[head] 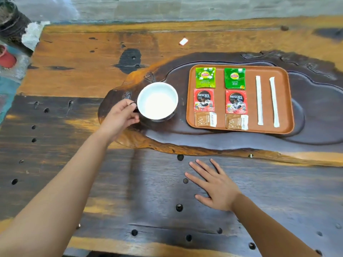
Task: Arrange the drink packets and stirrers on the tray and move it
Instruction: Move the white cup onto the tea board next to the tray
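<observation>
Looking down from the head view onto a heavy wooden worktop (74,75), patched orange and dark brown, pitted with round holes, with a carved dark recess toward the right. Sitting in that recess near the right edge: a brown tray (289,101) with rounded corners. Laid out on the tray in neat columns: two green Lipton packets (205,77) along the far edge, two red Nescafe packets (203,100) just nearer, two brown sugar sachets (205,119) along the near edge, and two white paper-wrapped stirrers (259,100) lying parallel on the right side, apart from each other. Standing just left of the tray, off it: a white cup (157,101). Left hand (118,119) with grip pinching the cup's handle. Right hand (213,184) flat near the worktop's near edge, grip spread, holding nothing. Beyond the far edge, grey floor; at the far left corner, a dark plant pot (11,23) and a red pot (6,58).
</observation>
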Demonstrator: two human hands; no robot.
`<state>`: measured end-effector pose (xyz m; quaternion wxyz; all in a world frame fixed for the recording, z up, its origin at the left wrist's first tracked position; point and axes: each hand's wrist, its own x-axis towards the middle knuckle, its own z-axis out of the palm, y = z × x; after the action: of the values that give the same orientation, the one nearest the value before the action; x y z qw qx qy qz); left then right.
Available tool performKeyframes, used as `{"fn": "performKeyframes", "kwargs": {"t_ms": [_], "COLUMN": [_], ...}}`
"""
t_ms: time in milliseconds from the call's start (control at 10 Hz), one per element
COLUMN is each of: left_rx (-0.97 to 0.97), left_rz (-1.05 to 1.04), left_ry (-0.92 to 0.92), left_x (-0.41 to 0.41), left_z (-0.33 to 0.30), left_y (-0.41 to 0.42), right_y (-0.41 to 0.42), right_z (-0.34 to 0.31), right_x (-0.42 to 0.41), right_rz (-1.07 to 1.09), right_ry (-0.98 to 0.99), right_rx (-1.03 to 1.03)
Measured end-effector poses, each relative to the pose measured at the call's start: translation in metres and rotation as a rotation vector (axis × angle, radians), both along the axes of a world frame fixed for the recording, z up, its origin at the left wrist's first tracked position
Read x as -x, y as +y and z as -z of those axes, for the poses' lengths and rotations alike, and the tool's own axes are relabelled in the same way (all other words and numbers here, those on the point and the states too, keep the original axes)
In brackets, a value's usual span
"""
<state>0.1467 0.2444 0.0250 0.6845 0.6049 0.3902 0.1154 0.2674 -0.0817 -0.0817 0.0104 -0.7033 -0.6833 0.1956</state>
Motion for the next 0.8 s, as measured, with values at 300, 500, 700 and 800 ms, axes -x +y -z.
{"fn": "performKeyframes", "kwargs": {"t_ms": [300,500,700,800], "left_rx": [-0.005,-0.015,0.026,0.038], "left_rz": [0.096,0.123,0.148,0.13], "left_ry": [0.049,0.056,0.061,0.051], "left_x": [-0.046,-0.056,-0.064,-0.065], "left_z": [0.014,0.017,0.022,0.024], "left_y": [0.027,0.033,0.038,0.037], "right_y": [-0.001,0.0,0.0,0.0], "right_z": [0.003,0.003,0.002,0.001], "right_x": [-0.002,-0.002,-0.003,-0.003], "right_rz": [0.011,0.012,0.012,0.009], "right_ry": [0.043,0.051,0.062,0.061], "right_rx": [-0.018,-0.006,-0.008,-0.01]}}
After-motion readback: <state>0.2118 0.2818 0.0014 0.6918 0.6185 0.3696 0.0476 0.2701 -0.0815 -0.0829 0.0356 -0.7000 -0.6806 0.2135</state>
